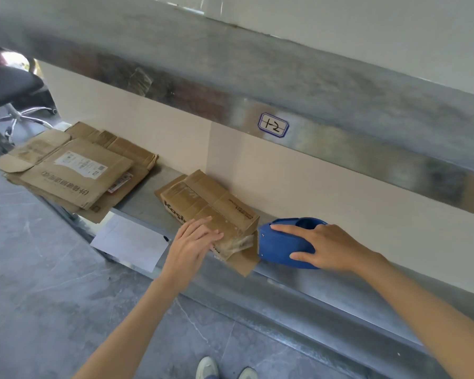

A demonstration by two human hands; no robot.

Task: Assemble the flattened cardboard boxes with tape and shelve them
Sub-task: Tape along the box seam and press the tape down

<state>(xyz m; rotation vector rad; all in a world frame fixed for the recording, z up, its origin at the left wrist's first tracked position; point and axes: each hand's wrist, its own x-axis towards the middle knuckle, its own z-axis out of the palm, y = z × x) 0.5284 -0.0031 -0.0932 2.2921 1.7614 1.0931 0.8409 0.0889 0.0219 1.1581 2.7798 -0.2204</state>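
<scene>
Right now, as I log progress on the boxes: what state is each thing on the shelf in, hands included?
small box: folded up, end flap open, lying on shelf
flat boxes: flattened, stacked at shelf's left end
tape dispenser: at the box's open end, held
left hand: fingers straight, resting on small box
right hand: curled over tape dispenser

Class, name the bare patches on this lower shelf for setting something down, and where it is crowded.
Bare shelf lies between the flattened cardboard stack and the small box. Crowded at the box's near end: left hand and blue tape dispenser, gripped by the right hand, touch it.
</scene>
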